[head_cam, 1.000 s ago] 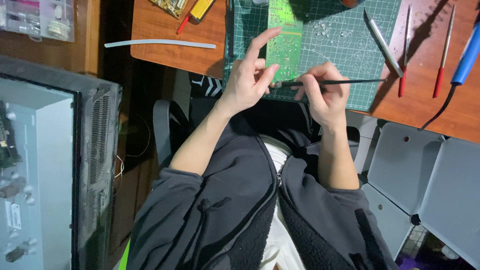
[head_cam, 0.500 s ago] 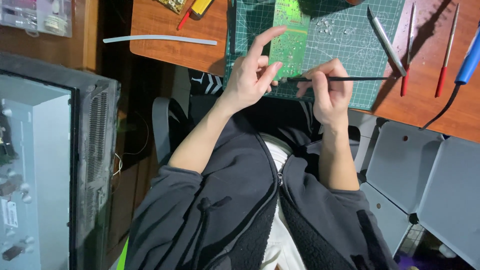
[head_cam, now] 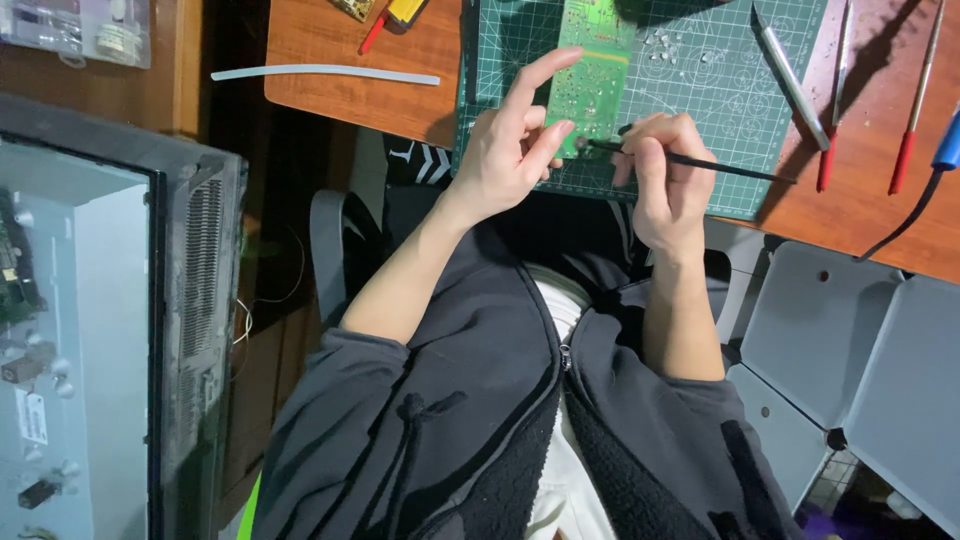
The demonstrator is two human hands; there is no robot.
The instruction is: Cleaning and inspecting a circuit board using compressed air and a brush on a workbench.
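Green fibreglass circuit board, rectangular (head_cam: 594,70), is lying flat on the green gridded cutting mat (head_cam: 690,110), w/ its long axis running near-to-far and the near end right at the hands. Prob light and stiff but fragile imo, so best held by the bare edges, not the solder side. Left hand (head_cam: 510,150) has index finger stretched out along the board's left edge, thumb and other fingers curled onto the near corner, steadying it. Right hand (head_cam: 665,170) is pinching a thin black rod-like tool (head_cam: 700,163) pen-style; the tool lies roughly left-right, tip pointing left onto the board's near end, tail out to the right. Can't tell exactly what the tip is. Slim thing, light, would roll easily. Further right on the brown wooden desk (head_cam: 330,40): a silver craft knife (head_cam: 790,75) and red-handled tools (head_cam: 825,165).
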